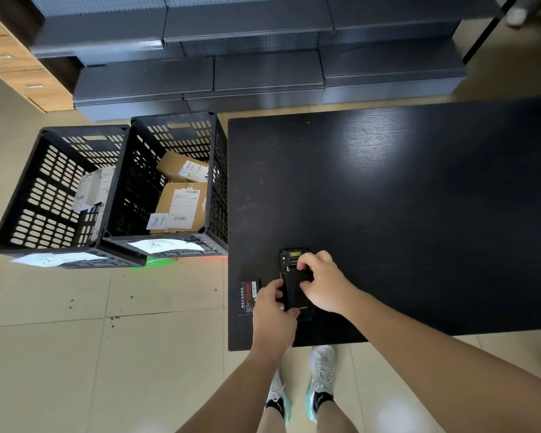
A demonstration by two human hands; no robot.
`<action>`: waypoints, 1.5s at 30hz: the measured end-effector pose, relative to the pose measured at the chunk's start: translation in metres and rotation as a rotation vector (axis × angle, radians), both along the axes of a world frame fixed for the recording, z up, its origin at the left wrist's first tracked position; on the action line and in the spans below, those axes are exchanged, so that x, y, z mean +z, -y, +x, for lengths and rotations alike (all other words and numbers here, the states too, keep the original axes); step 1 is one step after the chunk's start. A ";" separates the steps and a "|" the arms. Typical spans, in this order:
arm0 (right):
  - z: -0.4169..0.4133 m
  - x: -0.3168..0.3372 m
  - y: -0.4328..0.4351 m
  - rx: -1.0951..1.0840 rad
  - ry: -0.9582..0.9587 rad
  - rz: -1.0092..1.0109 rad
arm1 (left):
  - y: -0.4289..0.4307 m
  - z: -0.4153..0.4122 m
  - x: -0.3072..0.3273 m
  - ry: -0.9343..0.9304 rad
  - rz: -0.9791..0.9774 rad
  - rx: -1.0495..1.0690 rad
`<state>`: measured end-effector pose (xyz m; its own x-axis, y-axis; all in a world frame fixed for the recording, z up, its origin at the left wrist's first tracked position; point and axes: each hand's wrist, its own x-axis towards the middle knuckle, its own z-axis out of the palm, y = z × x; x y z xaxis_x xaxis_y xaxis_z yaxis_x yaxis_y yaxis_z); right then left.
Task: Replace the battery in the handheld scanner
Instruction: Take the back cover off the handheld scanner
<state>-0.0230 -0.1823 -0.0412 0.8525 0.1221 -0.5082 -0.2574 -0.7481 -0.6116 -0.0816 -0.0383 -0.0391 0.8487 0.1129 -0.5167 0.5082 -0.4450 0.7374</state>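
The black handheld scanner (295, 276) lies back-up on the black table (419, 214), near its front left corner. My left hand (274, 310) grips the scanner's lower left side. On the upper back of the scanner my right hand (320, 281) presses down, fingers curled over the cover. A flat black battery (247, 296) with a red and white label lies on the table just left of the scanner, partly hidden by my left hand.
Two black perforated crates (60, 195) (172, 182) stand on the floor left of the table, holding cardboard parcels. Dark grey shelving (247, 57) runs along the back. My feet in pale sneakers stand at the table's front edge.
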 end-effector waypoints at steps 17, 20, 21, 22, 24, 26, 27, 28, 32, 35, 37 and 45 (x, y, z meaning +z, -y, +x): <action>-0.055 0.008 -0.004 -0.625 -0.022 0.271 | 0.007 0.000 0.005 0.043 0.009 0.063; -0.054 0.008 -0.005 -0.639 -0.006 0.268 | 0.006 -0.002 0.005 0.062 -0.006 0.088; -0.054 0.007 -0.005 -0.636 0.003 0.266 | 0.006 -0.002 0.006 0.066 -0.008 0.098; -0.054 0.007 -0.005 -0.633 0.009 0.266 | 0.006 -0.002 0.006 0.070 -0.012 0.110; -0.055 0.007 -0.005 -0.633 0.012 0.276 | 0.005 -0.001 0.008 0.076 -0.028 0.135; -0.055 0.006 -0.004 -0.623 0.010 0.280 | 0.005 -0.001 0.010 0.079 -0.033 0.146; -0.055 0.005 -0.003 -0.614 0.009 0.280 | 0.005 -0.001 0.010 0.079 -0.030 0.144; -0.054 0.005 -0.003 -0.605 0.008 0.280 | 0.004 -0.001 0.009 0.080 -0.029 0.141; -0.052 0.003 0.000 -0.581 0.014 0.277 | 0.001 0.000 0.007 0.078 -0.046 0.139; -0.053 0.001 0.002 -0.581 0.023 0.286 | -0.001 0.000 0.007 0.080 -0.058 0.151; -0.052 0.003 0.002 -0.589 0.036 0.309 | -0.001 0.001 0.008 0.086 -0.059 0.163; -0.035 0.023 0.030 -0.612 0.063 0.322 | 0.022 0.017 0.025 0.103 -0.080 0.168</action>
<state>-0.0582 -0.2122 -0.0186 0.8429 -0.2536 -0.4745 -0.5318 -0.2586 -0.8064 -0.0649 -0.0599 -0.0137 0.8700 0.2191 -0.4417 0.4907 -0.2981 0.8188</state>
